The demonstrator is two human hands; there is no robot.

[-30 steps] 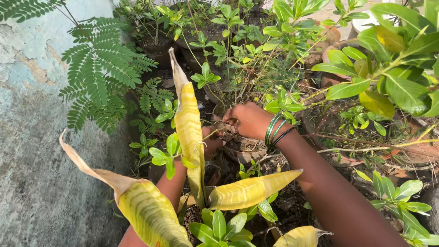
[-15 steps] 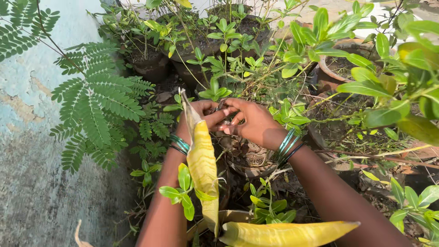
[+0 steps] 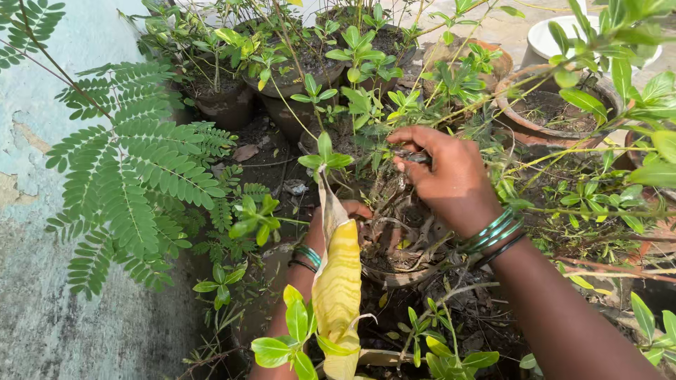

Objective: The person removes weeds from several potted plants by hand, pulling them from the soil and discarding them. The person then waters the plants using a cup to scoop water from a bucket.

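Dry stems in the pot are pinched by the curled right hand from above, while the left hand, nearly hidden behind a yellow leaf, cannot be judged.

No packages, labels, signs or screens in my view.
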